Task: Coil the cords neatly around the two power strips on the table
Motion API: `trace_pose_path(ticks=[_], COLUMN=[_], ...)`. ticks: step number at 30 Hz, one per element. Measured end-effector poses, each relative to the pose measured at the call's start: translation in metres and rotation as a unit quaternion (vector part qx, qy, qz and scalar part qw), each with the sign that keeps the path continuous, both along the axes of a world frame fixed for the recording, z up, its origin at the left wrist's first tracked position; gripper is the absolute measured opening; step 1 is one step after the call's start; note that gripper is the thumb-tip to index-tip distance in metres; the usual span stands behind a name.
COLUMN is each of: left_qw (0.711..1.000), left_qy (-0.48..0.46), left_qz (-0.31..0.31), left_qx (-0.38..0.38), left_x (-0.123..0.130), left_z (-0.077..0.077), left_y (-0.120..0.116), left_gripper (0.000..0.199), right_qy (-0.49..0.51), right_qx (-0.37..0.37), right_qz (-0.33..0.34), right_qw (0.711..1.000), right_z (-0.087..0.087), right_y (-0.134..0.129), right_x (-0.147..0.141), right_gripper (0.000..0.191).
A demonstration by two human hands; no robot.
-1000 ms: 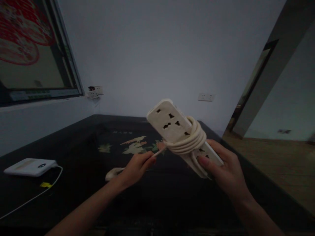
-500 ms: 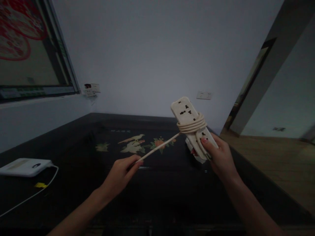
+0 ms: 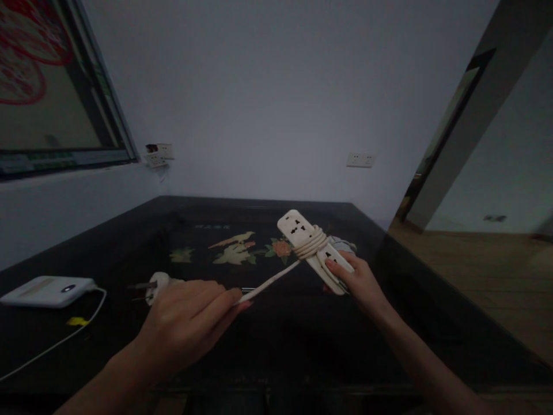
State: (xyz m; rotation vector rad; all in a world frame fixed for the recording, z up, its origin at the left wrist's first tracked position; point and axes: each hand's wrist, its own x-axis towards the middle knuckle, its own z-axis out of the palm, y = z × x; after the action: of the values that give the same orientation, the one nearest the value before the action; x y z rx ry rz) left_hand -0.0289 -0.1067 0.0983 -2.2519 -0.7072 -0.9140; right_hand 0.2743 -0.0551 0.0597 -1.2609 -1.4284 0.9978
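In the head view my right hand grips the lower end of a white power strip, held tilted above the dark table. Several turns of its cream cord are wrapped around the strip's middle. A length of cord runs taut down and left to my left hand, whose fingers are closed on it. The cord's plug sticks out beyond the left hand's far side, prongs pointing left. Behind the strip, partly hidden, is a greyish object that I cannot make out.
A white power bank with a white cable and a yellow tag lies on the black table at left. Wall sockets are on the wall behind. The tabletop carries a bird-and-flower picture.
The power strip and right hand have moved down and left. My left hand has come nearer the camera and turned, and the plug now shows beside it.
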Motion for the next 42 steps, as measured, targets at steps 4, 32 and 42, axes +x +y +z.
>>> trace_pose_path(ticks=[4, 32, 42], left_qw=[0.997, 0.680, 0.681], left_qy=[0.062, 0.062, 0.001], left_qz=[-0.052, -0.287, -0.365], left_qx=[0.013, -0.672, -0.635], left_x=[0.009, 0.036, 0.035], left_z=[0.017, 0.015, 0.018], left_y=[-0.008, 0.093, 0.062], left_gripper=[0.013, 0.025, 0.048], right_qy=[-0.034, -0.458, -0.348], right_qx=[-0.034, 0.240, 0.225], right_qz=[0.032, 0.281, 0.283], right_qw=[0.998, 0.809, 0.865], right_z=[-0.003, 0.004, 0.039], right_y=[-0.004, -0.075, -0.085], right_x=[-0.008, -0.046, -0.041], right_gripper=[0.042, 0.031, 0.025])
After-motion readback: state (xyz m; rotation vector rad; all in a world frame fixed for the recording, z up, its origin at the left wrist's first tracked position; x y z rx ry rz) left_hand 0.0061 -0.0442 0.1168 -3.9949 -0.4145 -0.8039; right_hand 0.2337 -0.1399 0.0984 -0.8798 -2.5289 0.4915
